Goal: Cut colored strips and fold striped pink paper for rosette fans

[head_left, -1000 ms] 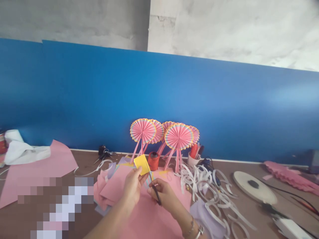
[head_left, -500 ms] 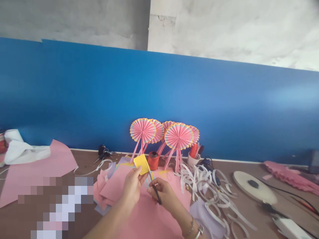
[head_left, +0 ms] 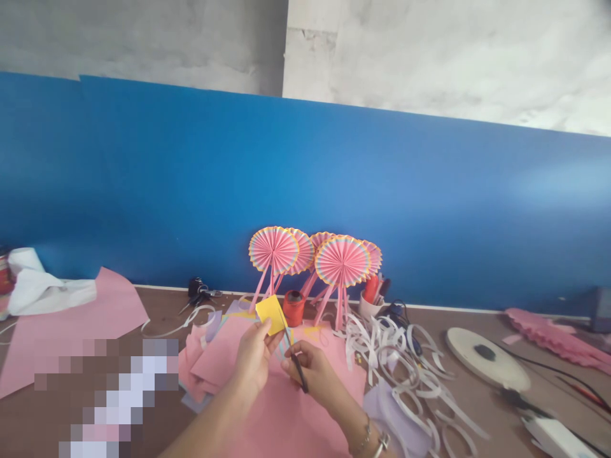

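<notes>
My left hand (head_left: 251,361) pinches a small yellow piece of paper (head_left: 271,313) and holds it up above the table. My right hand (head_left: 319,376) grips a pair of black-handled scissors (head_left: 294,356), whose blades reach up to the right edge of the yellow paper. Both hands hover over a pile of pink paper sheets (head_left: 267,388). Behind them stand several pink pleated paper fans (head_left: 341,262) on long pink handles, leaning against the blue wall.
A red spool (head_left: 293,306) and a cup with pens (head_left: 371,299) stand near the fans. Curled white paper strips (head_left: 405,362) lie to the right, with a round white disc (head_left: 487,359) beyond. A large pink sheet (head_left: 71,318) and white cloth (head_left: 33,286) lie left.
</notes>
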`<action>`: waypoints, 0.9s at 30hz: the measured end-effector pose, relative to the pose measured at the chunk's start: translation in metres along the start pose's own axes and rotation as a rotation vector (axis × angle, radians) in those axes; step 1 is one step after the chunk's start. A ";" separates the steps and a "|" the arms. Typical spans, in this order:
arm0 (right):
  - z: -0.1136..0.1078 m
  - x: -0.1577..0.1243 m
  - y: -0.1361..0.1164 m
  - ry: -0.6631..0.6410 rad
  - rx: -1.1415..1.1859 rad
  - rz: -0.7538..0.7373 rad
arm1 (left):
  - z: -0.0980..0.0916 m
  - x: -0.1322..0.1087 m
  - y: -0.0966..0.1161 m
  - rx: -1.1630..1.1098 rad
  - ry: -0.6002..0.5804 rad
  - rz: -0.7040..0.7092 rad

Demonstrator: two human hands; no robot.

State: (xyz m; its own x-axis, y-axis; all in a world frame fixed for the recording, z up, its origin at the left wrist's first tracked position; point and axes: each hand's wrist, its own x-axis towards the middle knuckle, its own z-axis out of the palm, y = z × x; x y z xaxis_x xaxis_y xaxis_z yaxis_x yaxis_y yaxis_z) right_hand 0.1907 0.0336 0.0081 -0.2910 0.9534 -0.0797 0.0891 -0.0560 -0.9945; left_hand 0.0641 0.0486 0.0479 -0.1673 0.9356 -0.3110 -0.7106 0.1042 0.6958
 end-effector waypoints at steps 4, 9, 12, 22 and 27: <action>-0.001 0.001 0.002 -0.009 0.004 -0.014 | 0.000 0.002 -0.001 -0.018 0.000 -0.005; -0.002 0.002 0.004 -0.011 0.001 -0.015 | -0.002 0.002 -0.002 -0.031 -0.013 -0.002; -0.001 0.002 0.005 -0.001 0.010 -0.003 | -0.003 0.003 -0.002 -0.022 -0.016 -0.001; -0.001 0.001 0.000 0.035 0.002 0.003 | -0.002 0.002 -0.001 -0.017 -0.012 -0.008; -0.001 0.000 -0.001 0.039 -0.025 0.007 | -0.002 0.003 -0.001 -0.020 -0.001 -0.011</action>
State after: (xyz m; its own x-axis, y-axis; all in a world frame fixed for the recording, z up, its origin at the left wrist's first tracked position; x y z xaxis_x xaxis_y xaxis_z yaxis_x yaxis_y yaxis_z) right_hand 0.1920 0.0343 0.0087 -0.2527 0.9639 -0.0837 0.1153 -0.0559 -0.9918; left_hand 0.0632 0.0508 0.0447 -0.1586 0.9349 -0.3174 -0.7261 0.1074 0.6792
